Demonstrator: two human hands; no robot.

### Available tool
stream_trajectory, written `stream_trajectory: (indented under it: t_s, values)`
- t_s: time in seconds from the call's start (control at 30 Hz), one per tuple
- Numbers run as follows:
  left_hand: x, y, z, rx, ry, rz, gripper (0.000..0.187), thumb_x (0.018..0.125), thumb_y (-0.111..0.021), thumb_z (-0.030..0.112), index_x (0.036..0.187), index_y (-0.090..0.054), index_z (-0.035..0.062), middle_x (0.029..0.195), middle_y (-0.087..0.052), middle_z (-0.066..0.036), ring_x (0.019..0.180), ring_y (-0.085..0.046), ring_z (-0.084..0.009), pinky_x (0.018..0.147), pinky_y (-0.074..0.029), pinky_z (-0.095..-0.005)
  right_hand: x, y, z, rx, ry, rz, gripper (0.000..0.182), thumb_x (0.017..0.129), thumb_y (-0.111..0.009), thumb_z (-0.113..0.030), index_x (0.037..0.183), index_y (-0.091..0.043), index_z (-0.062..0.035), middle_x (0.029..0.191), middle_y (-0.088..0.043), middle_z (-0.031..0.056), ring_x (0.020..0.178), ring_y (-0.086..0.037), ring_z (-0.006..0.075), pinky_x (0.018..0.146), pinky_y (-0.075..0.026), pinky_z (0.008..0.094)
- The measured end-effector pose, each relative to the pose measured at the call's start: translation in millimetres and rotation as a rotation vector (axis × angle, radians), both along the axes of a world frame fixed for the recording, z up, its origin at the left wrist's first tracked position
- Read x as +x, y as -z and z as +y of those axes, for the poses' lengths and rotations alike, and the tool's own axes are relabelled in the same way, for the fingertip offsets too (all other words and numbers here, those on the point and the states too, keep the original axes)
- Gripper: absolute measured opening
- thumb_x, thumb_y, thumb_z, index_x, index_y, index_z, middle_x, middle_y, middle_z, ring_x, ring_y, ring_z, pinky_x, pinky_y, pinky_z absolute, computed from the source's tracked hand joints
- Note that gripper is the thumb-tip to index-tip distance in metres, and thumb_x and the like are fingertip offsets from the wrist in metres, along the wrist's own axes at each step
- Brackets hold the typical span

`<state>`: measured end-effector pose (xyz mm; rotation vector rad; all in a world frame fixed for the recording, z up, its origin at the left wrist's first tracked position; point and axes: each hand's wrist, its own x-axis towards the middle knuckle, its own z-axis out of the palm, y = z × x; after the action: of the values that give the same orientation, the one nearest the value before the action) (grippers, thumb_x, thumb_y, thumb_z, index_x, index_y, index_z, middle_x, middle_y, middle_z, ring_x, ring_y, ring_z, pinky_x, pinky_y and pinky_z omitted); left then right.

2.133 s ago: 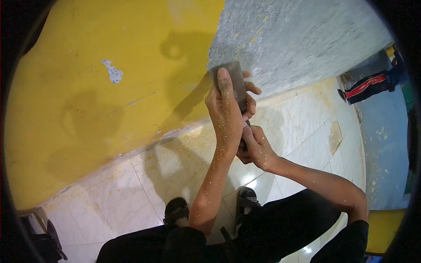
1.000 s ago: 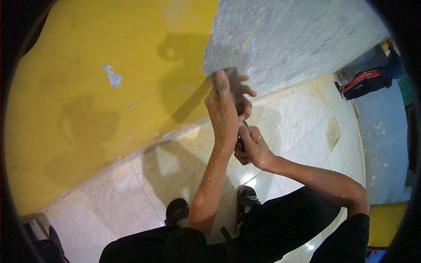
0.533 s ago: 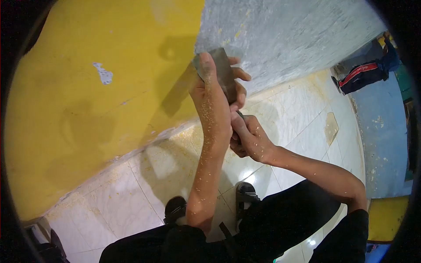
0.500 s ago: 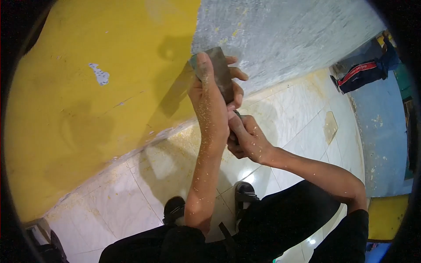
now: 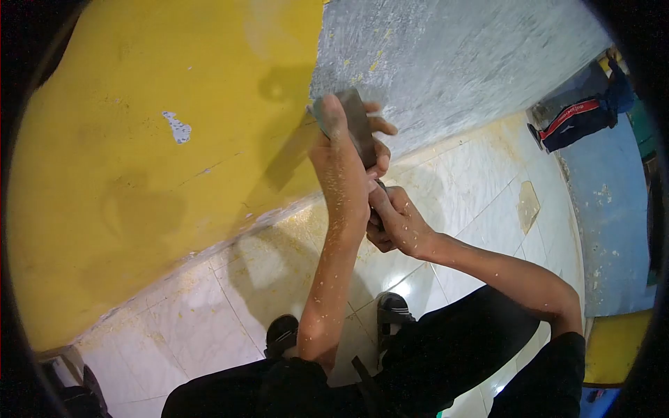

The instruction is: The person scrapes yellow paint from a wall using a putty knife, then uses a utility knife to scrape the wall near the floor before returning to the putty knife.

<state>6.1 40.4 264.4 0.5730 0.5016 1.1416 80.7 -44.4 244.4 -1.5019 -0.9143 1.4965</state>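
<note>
yellow wall | scraped grey patch | glossy tile floor

The left arm extends forward and up from the body, elbow slightly bent, forearm nearly straight. The left hand is raised highest, thumb pointing up, fingers curled round to the far side in a closed grip. The right arm reaches in from the right, elbow bent sharply. The right hand sits just below the left, touching its wrist, fingers closed in a fist-like grip.
</note>
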Motion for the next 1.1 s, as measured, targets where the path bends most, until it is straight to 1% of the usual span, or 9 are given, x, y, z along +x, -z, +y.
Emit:
stream_trajectory:
  t_s: [0.03,0.1,0.2,0.37,0.5,0.77,0.87,0.93,1.1]
  values:
    - [0,-1,1,-0.007,-0.003,-0.007,0.061,0.094,-0.040,0.057,0.090,-0.057,-0.0010,0.065,-0.060,-0.008,0.038,-0.043,-0.0074,0.033,-0.026,-0.0189,-1,-5,1,0.040,-0.030,-0.020,0.049,0.098,-0.036,-0.050,0.070,-0.041,-0.0096,0.050,-0.032,-0.0052,0.039,-0.027,0.0061,0.035,-0.024,0.0242]
    - [0,1,1,0.060,-0.044,-0.009,0.062,0.093,-0.040,0.058,0.089,-0.058,-0.0009,0.065,-0.060,-0.008,0.038,-0.043,-0.0071,0.033,-0.025,-0.0185,0,-5,-1,-0.043,-0.017,0.022,0.050,0.098,-0.036,-0.051,0.069,-0.040,-0.0099,0.051,-0.032,-0.0054,0.039,-0.027,0.0062,0.035,-0.023,0.0242]
    - [6,10,1,-0.002,-0.005,0.025,0.062,0.093,-0.039,0.058,0.089,-0.058,-0.0008,0.065,-0.060,-0.008,0.038,-0.043,-0.0073,0.033,-0.025,-0.0186,5,5,0,-0.017,-0.001,0.018,0.049,0.098,-0.037,-0.050,0.069,-0.039,-0.0106,0.051,-0.032,-0.0056,0.040,-0.028,0.0060,0.036,-0.023,0.0241]
    - [0,-7,5,0.075,-0.022,-0.024,0.062,0.093,-0.039,0.059,0.089,-0.058,-0.0007,0.065,-0.060,-0.008,0.037,-0.042,-0.0073,0.032,-0.025,-0.0190,0,-16,5,0.042,-0.014,-0.075,0.050,0.098,-0.037,-0.050,0.067,-0.040,-0.0106,0.051,-0.034,-0.0051,0.039,-0.029,0.0062,0.036,-0.023,0.0242]
    - [4,4,1,0.029,-0.040,0.072,0.062,0.093,-0.039,0.058,0.090,-0.057,-0.0006,0.065,-0.059,-0.008,0.037,-0.042,-0.0074,0.032,-0.023,-0.0194,2,3,1,0.006,0.001,0.018,0.050,0.099,-0.037,-0.048,0.067,-0.039,-0.0094,0.049,-0.032,-0.0050,0.038,-0.029,0.0067,0.035,-0.024,0.0245]
    - [-3,-16,3,0.040,-0.022,0.016,0.061,0.094,-0.041,0.057,0.091,-0.057,-0.0017,0.067,-0.058,-0.007,0.040,-0.043,-0.0071,0.034,-0.025,-0.0194,3,-19,5,0.046,-0.068,-0.003,0.050,0.099,-0.036,-0.047,0.066,-0.038,-0.0094,0.049,-0.033,-0.0048,0.038,-0.029,0.0066,0.035,-0.024,0.0244]
    - [-5,-12,-2,0.068,-0.031,0.079,0.058,0.096,-0.039,0.053,0.095,-0.056,-0.0031,0.070,-0.060,-0.010,0.044,-0.049,-0.0089,0.034,-0.030,-0.0198,3,-11,5,-0.002,-0.038,0.035,0.050,0.099,-0.036,-0.048,0.066,-0.039,-0.0093,0.050,-0.033,-0.0046,0.039,-0.029,0.0061,0.036,-0.024,0.0241]
    - [-1,-8,-7,0.075,-0.079,0.002,0.051,0.098,-0.039,0.045,0.102,-0.055,-0.0026,0.073,-0.061,-0.011,0.048,-0.052,-0.0104,0.036,-0.032,-0.0214,5,-8,5,0.063,-0.087,0.046,0.049,0.099,-0.035,-0.049,0.071,-0.040,-0.0094,0.051,-0.033,-0.0047,0.040,-0.029,0.0059,0.036,-0.024,0.0237]
    - [3,15,2,0.226,-0.116,0.002,0.051,0.098,-0.038,0.044,0.099,-0.055,-0.0040,0.071,-0.061,-0.014,0.049,-0.054,-0.0133,0.039,-0.036,-0.0236,-8,-7,-3,0.057,-0.067,0.112,0.044,0.099,-0.034,-0.050,0.080,-0.038,-0.0101,0.053,-0.032,-0.0043,0.040,-0.026,0.0063,0.037,-0.023,0.0234]
